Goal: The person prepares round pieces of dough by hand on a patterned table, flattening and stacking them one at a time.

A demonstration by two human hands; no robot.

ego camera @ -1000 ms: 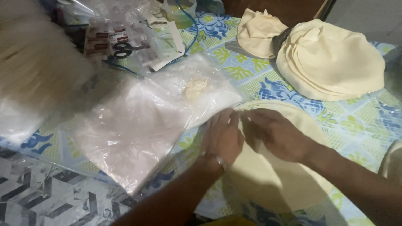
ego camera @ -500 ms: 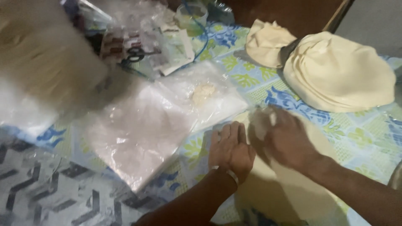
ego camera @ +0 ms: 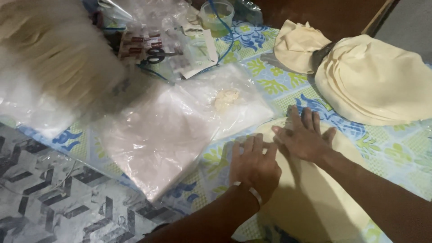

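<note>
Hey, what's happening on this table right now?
A person presses both palms flat on a thin, pale round dough sheet lying on a patterned tablecloth. The left hand rests at its near edge, the right hand beside it. A clear plastic bag lies to the left; a stack of similar sheets sits behind.

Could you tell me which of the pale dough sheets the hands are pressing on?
The flat sheet nearest the camera, under both hands; the stacked pile and folded piece lie untouched beyond.

Bare forearms without sleeves; the left hand has a thin pale wristband.
</note>
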